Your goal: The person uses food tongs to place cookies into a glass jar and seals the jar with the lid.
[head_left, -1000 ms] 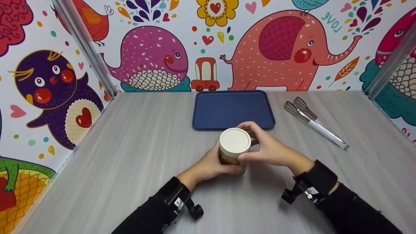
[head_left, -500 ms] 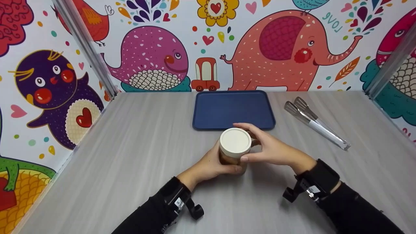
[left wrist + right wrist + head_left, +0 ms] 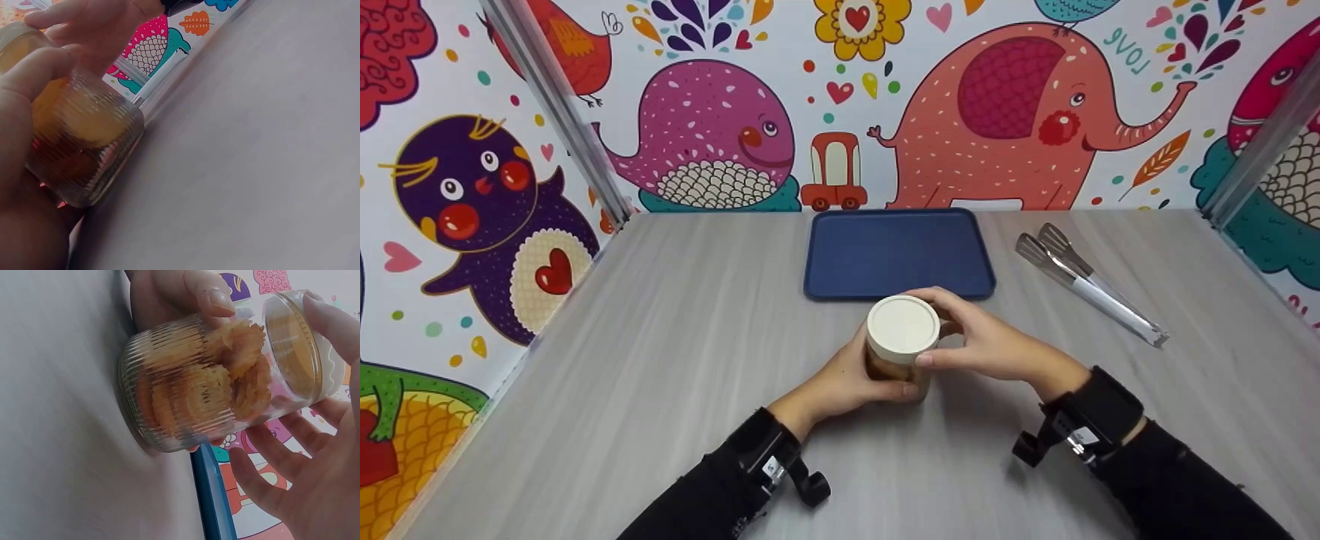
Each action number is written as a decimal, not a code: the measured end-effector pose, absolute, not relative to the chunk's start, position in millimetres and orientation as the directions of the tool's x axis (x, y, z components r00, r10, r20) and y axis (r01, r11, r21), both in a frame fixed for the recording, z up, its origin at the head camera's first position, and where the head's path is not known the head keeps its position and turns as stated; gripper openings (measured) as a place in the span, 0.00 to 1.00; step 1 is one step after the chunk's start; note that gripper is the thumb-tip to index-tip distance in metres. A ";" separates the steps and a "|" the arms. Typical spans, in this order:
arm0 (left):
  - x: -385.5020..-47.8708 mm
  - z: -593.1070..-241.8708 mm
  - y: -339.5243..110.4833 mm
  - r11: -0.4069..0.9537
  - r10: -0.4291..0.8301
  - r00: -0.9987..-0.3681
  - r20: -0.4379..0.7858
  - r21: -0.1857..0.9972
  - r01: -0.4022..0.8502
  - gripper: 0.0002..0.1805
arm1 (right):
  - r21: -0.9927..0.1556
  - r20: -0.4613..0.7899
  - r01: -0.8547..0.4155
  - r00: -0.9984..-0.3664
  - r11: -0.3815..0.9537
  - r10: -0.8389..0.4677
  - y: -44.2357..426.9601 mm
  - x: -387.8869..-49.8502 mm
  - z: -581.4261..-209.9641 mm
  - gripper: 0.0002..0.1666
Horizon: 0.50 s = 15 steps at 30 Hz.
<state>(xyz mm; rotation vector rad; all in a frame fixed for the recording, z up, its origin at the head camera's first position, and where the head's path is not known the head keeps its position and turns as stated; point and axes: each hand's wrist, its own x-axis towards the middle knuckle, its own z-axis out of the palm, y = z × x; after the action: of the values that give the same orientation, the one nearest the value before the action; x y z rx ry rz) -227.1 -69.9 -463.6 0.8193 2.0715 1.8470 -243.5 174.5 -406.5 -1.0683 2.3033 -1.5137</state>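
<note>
A clear glass jar [image 3: 197, 382], ribbed toward its base, stands on the table in front of the person. Golden-brown crimped biscuits [image 3: 208, 394] show through the glass in the right wrist view. The round cream lid [image 3: 903, 326] sits on its mouth. My left hand [image 3: 844, 380] is wrapped around the jar's body, thumb on the near side. From the right, my right hand [image 3: 986, 341] holds the lid's rim between thumb and fingers; some of its lower fingers are spread off the glass in the right wrist view.
Behind the jar lies a blue tray [image 3: 900, 255] against the patterned back wall. Metal tongs [image 3: 1091, 285] rest on the table to its right. Wall panels with cartoon animals bound the grey table [image 3: 697, 300] at the back and sides.
The right hand has shifted slightly to the right and its fingers have changed position around the lid. The jar and the left hand look almost unmoved.
</note>
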 end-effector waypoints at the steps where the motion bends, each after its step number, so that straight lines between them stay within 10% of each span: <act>1: -226.8 -463.1 -69.8 0.043 0.557 -0.812 0.176 0.970 0.240 0.61 | -0.857 0.224 -0.463 -0.732 0.228 -0.644 173.8 -243.0 -406.4 0.44; 15: -225.9 -463.2 -69.5 0.044 0.551 -0.817 0.170 0.972 0.232 0.59 | -0.840 0.242 -0.474 -0.763 0.264 -0.599 168.0 -238.9 -407.9 0.46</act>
<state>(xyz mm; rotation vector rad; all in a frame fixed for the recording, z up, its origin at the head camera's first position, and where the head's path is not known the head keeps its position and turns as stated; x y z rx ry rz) -225.9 -69.5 -463.2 0.8019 2.0721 1.8472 -238.9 168.0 -407.9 -1.0234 2.3967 -1.5214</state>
